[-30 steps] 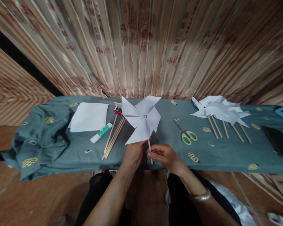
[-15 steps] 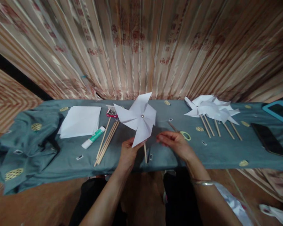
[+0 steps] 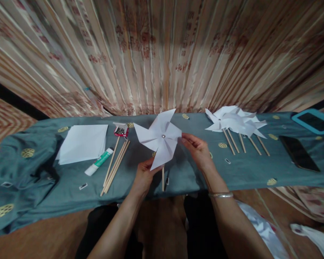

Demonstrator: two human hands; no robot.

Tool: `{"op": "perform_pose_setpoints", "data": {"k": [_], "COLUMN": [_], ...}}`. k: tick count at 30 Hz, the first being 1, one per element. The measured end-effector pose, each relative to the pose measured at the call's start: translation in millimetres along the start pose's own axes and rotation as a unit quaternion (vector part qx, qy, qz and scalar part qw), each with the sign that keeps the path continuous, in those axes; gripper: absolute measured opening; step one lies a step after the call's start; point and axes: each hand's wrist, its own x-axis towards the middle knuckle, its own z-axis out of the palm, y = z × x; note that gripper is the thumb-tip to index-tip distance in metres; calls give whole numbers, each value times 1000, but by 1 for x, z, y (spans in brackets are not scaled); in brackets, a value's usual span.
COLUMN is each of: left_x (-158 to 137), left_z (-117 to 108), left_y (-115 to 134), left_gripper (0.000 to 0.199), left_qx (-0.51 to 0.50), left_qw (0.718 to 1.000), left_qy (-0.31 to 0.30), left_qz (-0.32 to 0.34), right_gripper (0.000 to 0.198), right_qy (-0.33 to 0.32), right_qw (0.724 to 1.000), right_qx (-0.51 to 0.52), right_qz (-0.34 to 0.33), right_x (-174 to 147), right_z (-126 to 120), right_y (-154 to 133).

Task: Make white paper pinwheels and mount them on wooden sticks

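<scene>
A white paper pinwheel [image 3: 158,138] with a silver pin at its centre stands upright in front of me, above the cloth. My left hand [image 3: 145,176] is closed around its wooden stick [image 3: 163,181], just under the lowest blade, which hides some fingertips. At the right blade's edge, my right hand [image 3: 196,148] has thumb and fingers drawn together, touching the paper. Behind that hand, only a sliver of a green scissors handle [image 3: 211,155] shows. To the left lie several loose wooden sticks [image 3: 117,167] beside a small red box of pins [image 3: 121,130].
A stack of white paper [image 3: 82,144] and a glue stick [image 3: 99,162] lie left on the grey-green cloth [image 3: 70,196]. Several finished pinwheels [image 3: 236,120] rest at right, near a black phone [image 3: 299,154] and a blue-framed device [image 3: 314,121]. A patterned curtain [image 3: 151,54] hangs behind.
My right hand has moved up to the pinwheel's right blade, from a spot apart from it. The left hand still holds the stick. The view has shifted slightly.
</scene>
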Motion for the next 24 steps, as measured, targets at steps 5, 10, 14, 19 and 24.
{"op": "perform_pose_setpoints", "data": {"k": [5, 10, 14, 19, 24], "left_x": [4, 6, 7, 9, 14], "left_z": [-1, -4, -5, -7, -10], "left_y": [0, 1, 3, 1, -2], "left_gripper": [33, 25, 28, 26, 27], "left_qx": [-22, -5, -6, 9, 25], "left_qw": [999, 998, 998, 998, 998], "left_qy": [36, 37, 34, 17, 23], "left_qz": [31, 49, 44, 55, 51], "right_gripper": [37, 36, 36, 36, 33], "right_qy": [-25, -109, -159, -269, -340], "right_qw": [998, 986, 973, 944, 918], "right_qx": [-10, 11, 39, 56, 65], "right_qz": [54, 127, 164, 183, 195], "right_x": [-7, -16, -23, -28, -24], "right_z": [3, 12, 17, 23, 8], "right_y": [1, -9, -12, -11, -20]}}
